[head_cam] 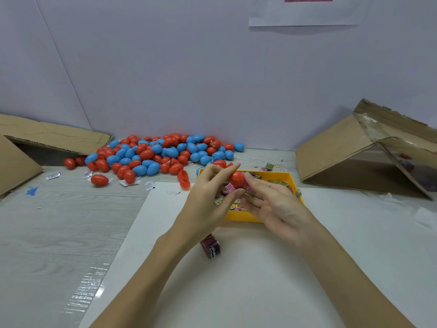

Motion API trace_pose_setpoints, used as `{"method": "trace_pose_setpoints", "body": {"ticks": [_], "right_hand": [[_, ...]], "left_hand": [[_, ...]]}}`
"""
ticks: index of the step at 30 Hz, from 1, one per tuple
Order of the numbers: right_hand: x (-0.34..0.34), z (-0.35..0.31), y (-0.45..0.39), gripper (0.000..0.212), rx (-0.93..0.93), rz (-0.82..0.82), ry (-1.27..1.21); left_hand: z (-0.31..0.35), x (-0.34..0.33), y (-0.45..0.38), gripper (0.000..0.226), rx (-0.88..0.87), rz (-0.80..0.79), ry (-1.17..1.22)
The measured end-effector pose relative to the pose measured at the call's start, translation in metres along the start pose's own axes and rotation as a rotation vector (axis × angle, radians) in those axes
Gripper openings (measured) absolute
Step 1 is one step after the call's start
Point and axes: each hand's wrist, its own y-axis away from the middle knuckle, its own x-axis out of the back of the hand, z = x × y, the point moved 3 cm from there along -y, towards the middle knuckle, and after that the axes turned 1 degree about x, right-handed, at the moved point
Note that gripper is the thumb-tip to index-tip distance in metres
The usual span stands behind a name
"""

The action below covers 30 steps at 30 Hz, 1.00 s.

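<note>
Since the head view is all we've got, here's the read: the red egg-shaped plastic capsule [236, 179] is held in the air right over the far half of the yellow plastic tray [287, 178]. The left hand [208, 195] pinches one end between finger and thumb. The right hand [272, 202] has its thumb on the other end, other fingers loose. So the hands are together, both clamped on that one capsule.

Something pink is squeezed against its underside; can't tell if it's tucked inside.

My guess is a stuff-and-snap-shut step. I'd line the halves up square and push straight together, no twisting. Stay over the tray too, so anything that slips lands among the small colourful printed packets [236, 205] in it.

Behind the tray is the heap of red and blue plastic eggs [160, 155] — finished ones go there, I'd guess. Just left of the tray lies an open red plastic half-shell [184, 182].
</note>
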Motion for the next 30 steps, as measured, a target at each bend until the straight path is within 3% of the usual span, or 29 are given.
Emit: {"method": "trace_pose_setpoints", "body": {"ticks": [3,7,16,20,24,28,30], "right_hand": [[-0.003,0.000,0.001,0.027,-0.078,-0.023,-0.047],[-0.008,0.001,0.004,0.035,-0.153,-0.053,-0.113],[-0.012,0.001,0.007,0.032,-0.193,-0.046,-0.155],[-0.015,0.001,0.009,0.041,-0.185,-0.058,-0.153],[-0.014,0.000,0.011,0.038,-0.133,-0.036,-0.055],[-0.015,0.000,0.012,0.043,0.075,0.034,0.244],[-0.014,0.003,0.012,0.036,0.132,0.073,0.320]], "left_hand": [[0.004,-0.001,0.000,0.057,-0.009,0.000,0.057],[0.005,-0.001,0.002,0.056,0.011,-0.027,0.127],[0.008,-0.001,0.002,0.047,-0.015,-0.046,0.218],[0.009,-0.005,0.004,0.044,0.027,-0.010,0.251],[0.004,-0.005,0.004,0.038,0.034,0.013,0.218],[0.000,0.000,0.002,0.041,0.006,0.003,0.108],[0.000,-0.001,0.002,0.037,-0.017,-0.011,0.091]]}}
